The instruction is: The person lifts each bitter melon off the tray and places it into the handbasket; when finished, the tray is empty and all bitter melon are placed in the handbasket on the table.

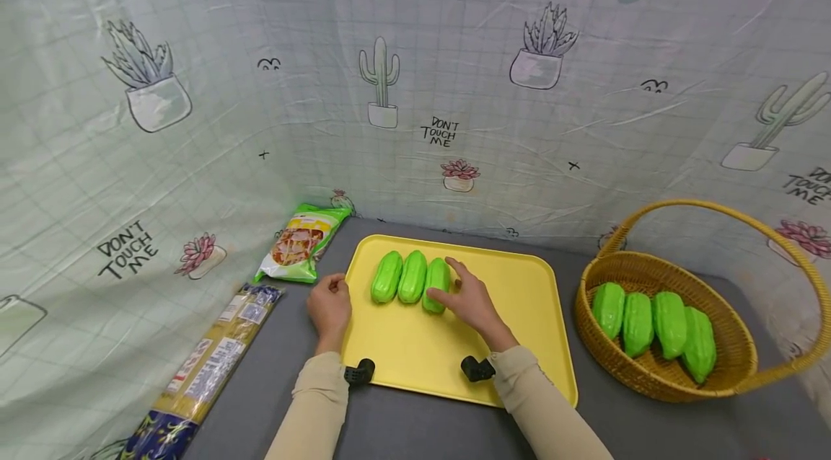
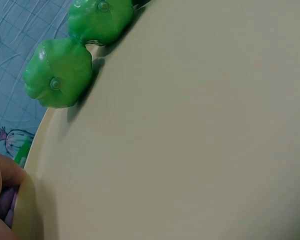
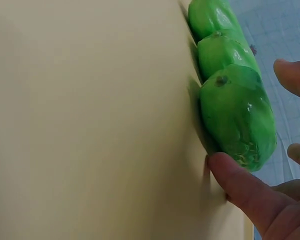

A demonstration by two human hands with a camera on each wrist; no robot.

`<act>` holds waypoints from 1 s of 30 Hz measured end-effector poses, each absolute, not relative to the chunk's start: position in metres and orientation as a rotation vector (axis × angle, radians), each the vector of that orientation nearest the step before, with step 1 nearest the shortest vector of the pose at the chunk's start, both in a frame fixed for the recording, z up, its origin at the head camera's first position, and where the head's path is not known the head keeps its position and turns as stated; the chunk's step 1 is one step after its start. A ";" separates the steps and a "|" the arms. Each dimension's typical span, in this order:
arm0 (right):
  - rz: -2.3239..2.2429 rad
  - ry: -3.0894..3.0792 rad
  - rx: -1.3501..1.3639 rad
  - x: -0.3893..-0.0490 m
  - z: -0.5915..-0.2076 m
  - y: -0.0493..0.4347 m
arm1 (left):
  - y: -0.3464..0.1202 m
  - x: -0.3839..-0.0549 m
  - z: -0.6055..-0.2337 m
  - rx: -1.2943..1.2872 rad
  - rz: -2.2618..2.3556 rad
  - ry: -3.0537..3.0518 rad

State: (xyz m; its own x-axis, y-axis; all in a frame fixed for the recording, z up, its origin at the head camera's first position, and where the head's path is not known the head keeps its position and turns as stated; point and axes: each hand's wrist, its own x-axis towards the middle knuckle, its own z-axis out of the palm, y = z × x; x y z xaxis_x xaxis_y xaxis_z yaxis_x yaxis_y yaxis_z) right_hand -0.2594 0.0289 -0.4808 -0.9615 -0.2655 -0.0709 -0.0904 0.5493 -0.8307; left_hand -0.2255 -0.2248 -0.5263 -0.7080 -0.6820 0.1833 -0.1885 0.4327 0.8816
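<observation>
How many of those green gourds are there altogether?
7. Three lie side by side on the yellow tray: left, middle, right, touched by the right hand. Four sit in the basket. More could hide beneath.

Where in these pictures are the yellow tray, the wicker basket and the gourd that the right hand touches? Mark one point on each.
yellow tray (image 1: 415, 352), head view, bare floor near the front.
wicker basket (image 1: 733, 363), head view, woven side wall.
gourd (image 1: 436, 284), head view, middle of its ribbed top.

Glossy plastic gourds (image 1: 412, 277), woven basket (image 1: 662, 373)
</observation>
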 end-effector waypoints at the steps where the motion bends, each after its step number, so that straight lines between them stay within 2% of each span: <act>1: -1.375 2.597 -0.313 -0.260 -0.481 0.029 | -0.224 -0.226 -0.526 0.730 -1.236 -2.163; 18: -1.206 2.654 -0.498 -0.263 -0.482 0.023 | -0.225 -0.226 -0.526 0.756 -1.283 -2.158; 30: -1.211 2.638 -0.491 -0.261 -0.481 0.024 | -0.225 -0.225 -0.527 0.752 -1.293 -2.168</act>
State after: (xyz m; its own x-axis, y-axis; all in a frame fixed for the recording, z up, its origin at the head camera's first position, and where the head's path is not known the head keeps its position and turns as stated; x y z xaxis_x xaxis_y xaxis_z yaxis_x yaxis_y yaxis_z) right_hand -0.2607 0.0243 -0.4809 -0.9255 -0.3767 -0.0403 -0.2150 0.6098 -0.7628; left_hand -0.2251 -0.2250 -0.5272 -0.7208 -0.6793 0.1376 -0.2020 0.3958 0.8959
